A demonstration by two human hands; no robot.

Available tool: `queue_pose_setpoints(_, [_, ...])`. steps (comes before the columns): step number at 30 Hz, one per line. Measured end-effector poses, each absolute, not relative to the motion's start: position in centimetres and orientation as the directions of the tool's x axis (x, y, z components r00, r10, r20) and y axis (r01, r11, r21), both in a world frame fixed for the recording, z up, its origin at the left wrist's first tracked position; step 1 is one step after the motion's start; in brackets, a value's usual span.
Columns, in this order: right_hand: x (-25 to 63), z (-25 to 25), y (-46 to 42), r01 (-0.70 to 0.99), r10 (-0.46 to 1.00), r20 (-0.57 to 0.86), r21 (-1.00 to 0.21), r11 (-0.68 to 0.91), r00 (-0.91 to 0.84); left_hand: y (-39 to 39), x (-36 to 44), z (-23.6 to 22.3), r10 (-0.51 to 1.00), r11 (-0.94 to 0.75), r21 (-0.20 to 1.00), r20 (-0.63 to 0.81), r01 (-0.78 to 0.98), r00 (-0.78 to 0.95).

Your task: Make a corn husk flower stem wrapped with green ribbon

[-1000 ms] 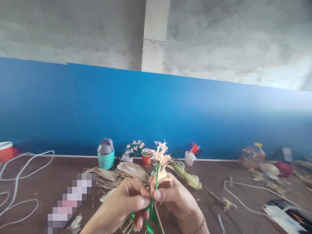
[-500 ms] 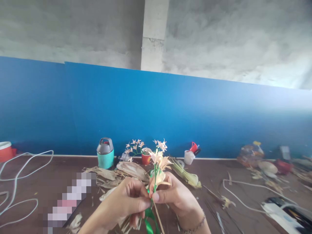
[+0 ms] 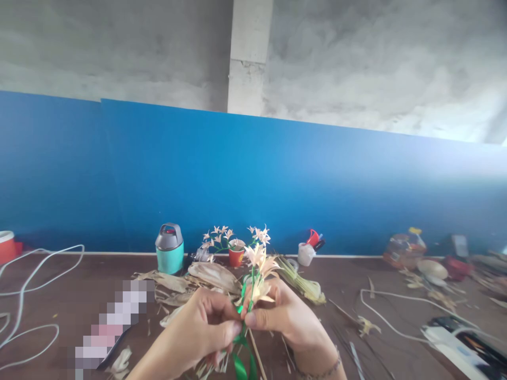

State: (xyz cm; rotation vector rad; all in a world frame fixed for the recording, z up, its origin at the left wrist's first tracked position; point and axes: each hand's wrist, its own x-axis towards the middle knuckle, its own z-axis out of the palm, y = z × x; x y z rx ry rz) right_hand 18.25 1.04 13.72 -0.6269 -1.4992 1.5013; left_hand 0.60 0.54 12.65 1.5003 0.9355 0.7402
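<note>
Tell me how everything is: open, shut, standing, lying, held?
Left hand: pinched on green ribbon
Right hand: pinched around flower stem
Flowers: open, held upright
Green ribbon: trailing below the hands
Teal flask: upright, lid on
Red cup: upright
White cup: upright, things sticking out
Dried husks: lying loose

Green ribbon (image 3: 240, 366) partly below view

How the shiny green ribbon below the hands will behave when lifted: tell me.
The shiny green ribbon is probably floppy, since its lower length curls beside the straight tan stick. It is likely light, being a thin strip. Its glossy highlights suggest it may feel slippery.
</note>
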Motion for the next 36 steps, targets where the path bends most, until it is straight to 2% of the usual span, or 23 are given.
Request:
queue_pose_setpoints(5, [18.1, 13.6, 1.3, -0.112, 0.865, 0.218, -0.976, 0.187, -0.452, 0.6, 0.6, 12.5, 0.889, -0.171, 0.960, 0.053, 0.223, 0.454])
queue_pose_setpoints(9, [17.6, 13.5, 1.6, 0.051, 0.925, 0.169, -0.979, 0.197, -0.339, 0.3, 1.0, 12.6, 0.931, -0.285, 0.881, 0.160, 0.377, 0.329])
queue_pose_setpoints(12, [17.4, 13.4, 1.6, 0.189, 0.962, 0.110, -0.969, 0.160, -0.249, 0.3, 1.3, 12.6, 0.945, -0.304, 0.835, 0.201, 0.459, 0.259])
queue_pose_setpoints(15, [17.3, 13.4, 1.6, 0.285, 0.981, 0.098, -0.948, 0.143, -0.168, 0.5, 1.4, 12.7, 0.942, -0.284, 0.865, 0.170, 0.413, 0.291])
queue_pose_setpoints(18, [17.2, 13.4, 1.5, 0.291, 0.987, 0.092, -0.948, 0.127, -0.132, 0.6, 1.4, 12.6, 0.937, -0.272, 0.885, 0.156, 0.377, 0.311])
queue_pose_setpoints(21, [16.8, 13.7, 1.3, 0.281, 0.990, 0.113, -0.951, 0.131, -0.082, 0.7, 1.5, 12.3, 0.942, -0.301, 0.861, 0.203, 0.411, 0.266])
queue_pose_setpoints(25, [15.9, 13.9, 1.2, 0.298, 0.988, 0.152, -0.944, 0.141, 0.014, 0.9, 1.7, 11.7, 0.928, -0.371, 0.746, 0.326, 0.552, 0.182])
queue_pose_setpoints(28, [15.3, 13.6, 1.3, 0.303, 0.972, 0.231, -0.930, 0.208, 0.043, 1.2, 1.8, 11.5, 0.893, -0.406, 0.644, 0.431, 0.649, 0.131])
queue_pose_setpoints(36, [14.8, 12.8, 1.8, 0.280, 0.945, 0.305, -0.923, 0.264, 0.114, 1.0, 2.4, 10.5, 0.738, -0.528, 0.504, 0.671, 0.683, 0.075])
